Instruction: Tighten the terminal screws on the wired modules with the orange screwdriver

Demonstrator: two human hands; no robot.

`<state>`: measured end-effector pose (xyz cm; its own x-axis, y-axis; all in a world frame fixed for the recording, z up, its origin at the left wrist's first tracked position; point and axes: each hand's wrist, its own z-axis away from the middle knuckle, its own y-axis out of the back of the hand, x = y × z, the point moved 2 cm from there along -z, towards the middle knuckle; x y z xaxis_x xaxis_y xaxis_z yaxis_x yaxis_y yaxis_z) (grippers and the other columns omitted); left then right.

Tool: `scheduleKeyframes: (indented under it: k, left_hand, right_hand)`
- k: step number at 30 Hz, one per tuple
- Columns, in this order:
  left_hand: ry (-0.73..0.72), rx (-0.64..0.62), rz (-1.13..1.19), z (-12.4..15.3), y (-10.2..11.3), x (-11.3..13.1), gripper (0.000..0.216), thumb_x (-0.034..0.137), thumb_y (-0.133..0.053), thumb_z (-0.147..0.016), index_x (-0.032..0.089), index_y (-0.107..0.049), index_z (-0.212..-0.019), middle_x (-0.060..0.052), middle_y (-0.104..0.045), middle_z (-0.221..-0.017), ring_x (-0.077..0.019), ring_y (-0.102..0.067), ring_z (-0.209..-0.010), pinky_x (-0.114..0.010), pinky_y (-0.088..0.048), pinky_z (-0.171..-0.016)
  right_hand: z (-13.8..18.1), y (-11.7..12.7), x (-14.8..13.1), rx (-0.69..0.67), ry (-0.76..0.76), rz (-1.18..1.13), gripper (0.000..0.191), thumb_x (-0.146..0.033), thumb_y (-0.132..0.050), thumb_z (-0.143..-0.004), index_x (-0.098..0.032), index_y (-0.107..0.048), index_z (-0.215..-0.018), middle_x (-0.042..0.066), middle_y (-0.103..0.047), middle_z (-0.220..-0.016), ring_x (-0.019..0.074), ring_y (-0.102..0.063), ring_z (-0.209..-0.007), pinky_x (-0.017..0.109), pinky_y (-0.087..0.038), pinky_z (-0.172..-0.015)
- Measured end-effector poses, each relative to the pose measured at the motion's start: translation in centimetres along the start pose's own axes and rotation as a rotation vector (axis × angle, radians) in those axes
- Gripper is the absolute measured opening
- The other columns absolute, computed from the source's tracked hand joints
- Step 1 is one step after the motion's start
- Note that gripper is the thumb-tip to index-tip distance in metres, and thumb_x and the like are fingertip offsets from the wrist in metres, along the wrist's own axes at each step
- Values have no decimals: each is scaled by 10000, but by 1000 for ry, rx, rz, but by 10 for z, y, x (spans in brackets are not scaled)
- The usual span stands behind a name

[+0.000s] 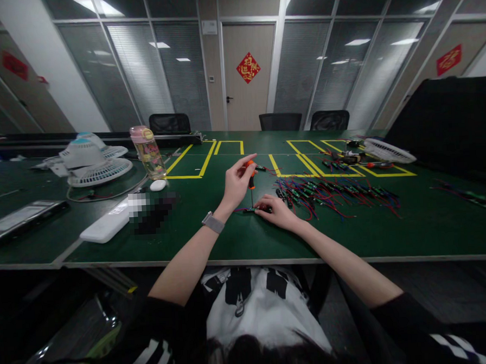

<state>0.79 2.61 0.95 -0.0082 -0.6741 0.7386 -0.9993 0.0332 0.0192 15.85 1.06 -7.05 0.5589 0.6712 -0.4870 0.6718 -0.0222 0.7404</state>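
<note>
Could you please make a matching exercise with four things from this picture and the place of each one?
1. screwdriver
2. small board
3. water bottle
4. wire bundle

A. far left, beside the fan
B. under the right hand
C. upright in the left hand
D. spread to the right of the hands

Pairs: 1-C, 2-B, 3-A, 4-D

My left hand [237, 183] is raised off the surface, wrist cocked, fingers pinched together at the top. My right hand [277, 211] lies low and flat, fingertips pressed down — both forearms bare, reaching forward and angling in toward each other.
</note>
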Motion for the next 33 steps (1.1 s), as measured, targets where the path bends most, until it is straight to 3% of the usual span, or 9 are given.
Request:
scheduleKeyframes:
  k: [4, 9, 11, 15, 18, 22, 25, 28, 33]
  left_hand:
    - [-82, 77, -114, 0, 3, 1, 236, 305, -601, -839, 213, -678, -1043, -56, -633, -1007, -133, -608, -858, -244, -487, -754]
    - [-5, -36, 40, 0, -1, 0, 316, 272, -440, -926, 227, -595, -1198, -64, -654, -1076, -132, -641, -861, -269, -501, -770]
    - [-2, -39, 46, 0, -1, 1, 314, 287, -508, -897, 220, -596, -1191, -55, -666, -1014, -128, -638, -816, -262, -505, -749]
    - [-86, 69, -111, 2, 2, 3, 238, 303, -645, -810, 215, -682, -1027, -44, -608, -958, -122, -595, -810, -239, -495, -741]
    - [-100, 84, -146, 0, 4, 3, 224, 306, -547, -878, 228, -690, -1032, -59, -581, -1029, -135, -590, -893, -251, -490, -786]
    - [-45, -9, -14, -2, 2, -1, 318, 247, -404, -938, 239, -604, -1184, -59, -627, -1130, -136, -622, -938, -286, -485, -845]
    - [-23, -20, 29, -1, 0, -2, 317, 269, -490, -902, 211, -586, -1199, -60, -665, -1044, -133, -636, -857, -278, -497, -796]
    - [-96, 32, -76, 1, 1, 1, 277, 281, -619, -825, 211, -653, -1090, -46, -640, -980, -128, -604, -859, -246, -483, -782]
    - [-92, 34, -116, 0, 3, 3, 261, 310, -556, -865, 238, -662, -1092, -73, -571, -1139, -153, -568, -1030, -261, -478, -849]
  right_hand:
    - [0, 0, 1, 5, -1, -2, 110, -207, -604, -822, -160, -680, -886, 32, -569, -812, 134, -555, -700, 266, -457, -673]
    - [0, -1, 2, 3, -4, 7, 112, -210, -607, -821, -166, -683, -891, 30, -571, -811, 137, -559, -709, 266, -456, -677]
    - [0, -1, 2, 1, 4, 7, 113, -216, -605, -824, -168, -682, -892, 31, -573, -820, 136, -561, -710, 265, -457, -681]
    - [0, -1, 2, 1, 14, 10, 113, -215, -606, -825, -164, -681, -893, 32, -574, -816, 138, -561, -708, 265, -456, -681]
    - [0, 0, 1, 3, 4, 12, 109, -208, -610, -821, -166, -682, -891, 30, -572, -808, 138, -560, -707, 266, -455, -684]
    - [0, 0, 0, 6, -6, 12, 101, -201, -612, -816, -167, -682, -882, 27, -570, -806, 136, -560, -706, 263, -452, -680]
    - [0, 0, 1, 4, -4, -2, 99, -200, -610, -817, -167, -679, -880, 28, -569, -816, 132, -561, -702, 259, -455, -669]
    - [0, 0, 1, 5, 0, -4, 103, -203, -609, -819, -168, -678, -887, 29, -570, -818, 133, -560, -702, 261, -458, -673]
    - [0, 1, -1, 0, -8, 1, 109, -204, -605, -821, -162, -682, -887, 33, -572, -814, 137, -559, -703, 269, -462, -681]
